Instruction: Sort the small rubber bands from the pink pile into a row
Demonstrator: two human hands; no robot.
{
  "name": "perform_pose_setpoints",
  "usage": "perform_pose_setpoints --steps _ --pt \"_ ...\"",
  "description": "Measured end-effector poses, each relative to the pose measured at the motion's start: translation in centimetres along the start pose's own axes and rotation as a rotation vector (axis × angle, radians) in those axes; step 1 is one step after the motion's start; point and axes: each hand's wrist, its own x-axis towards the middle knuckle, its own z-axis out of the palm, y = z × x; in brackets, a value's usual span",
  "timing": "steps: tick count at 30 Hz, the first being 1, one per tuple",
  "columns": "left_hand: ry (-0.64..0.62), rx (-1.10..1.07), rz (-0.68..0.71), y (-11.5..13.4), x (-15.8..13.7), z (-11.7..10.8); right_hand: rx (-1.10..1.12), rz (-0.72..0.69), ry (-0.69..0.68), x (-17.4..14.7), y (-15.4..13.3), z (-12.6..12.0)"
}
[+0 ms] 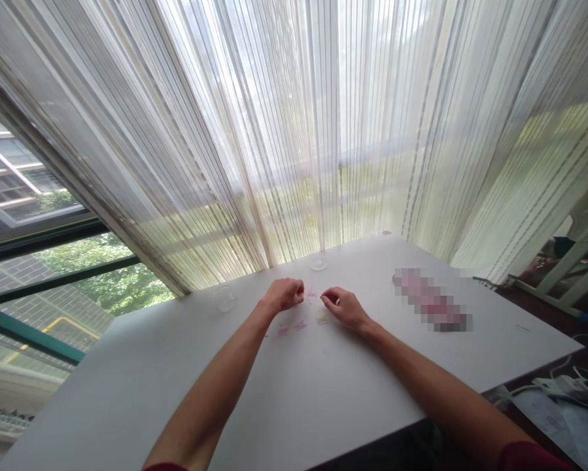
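Observation:
Over the middle of the white table, my left hand point(284, 296) is closed, its fingers curled in; whatever it may hold is hidden. My right hand point(346, 309) is held in a pinch a short way to the right, and I cannot make out anything between its fingertips. A small pink piece point(311, 294) lies between the two hands. Nearer to me are a yellowish piece point(321, 319) by the right hand, a pink-purple piece point(300, 324) and a darker pink piece point(282, 330) below the left hand. All are too small to name.
A clear round dish point(318, 264) stands near the far edge of the white table point(274, 412), and another clear object point(225, 299) is at left. A blurred-out pinkish item point(431, 301) lies on the right. Behind the table hang sheer striped curtains point(294, 131).

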Motion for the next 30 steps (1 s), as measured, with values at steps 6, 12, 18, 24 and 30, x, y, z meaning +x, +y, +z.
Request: perform_pose_setpoints --steps 6,12,18,24,30 --pt "0.163 -0.22 0.003 0.0 -4.0 0.1 0.014 -0.072 -0.003 -0.4 -0.8 -0.5" --pt "0.301 -0.613 0.018 0.4 -10.6 2.6 0.071 -0.271 -0.188 -2.9 -3.6 0.3" --pt "0.259 -0.758 0.012 0.9 -13.1 5.3 0.046 -0.371 -0.352 -5.0 -4.8 2.8" --pt "0.224 -0.768 0.057 0.9 -13.5 6.1 -0.003 -0.324 -0.409 -5.4 -5.0 3.1" --pt "0.236 -0.675 0.02 1.0 -13.6 6.2 0.03 -0.312 -0.407 -5.2 -4.7 2.9"
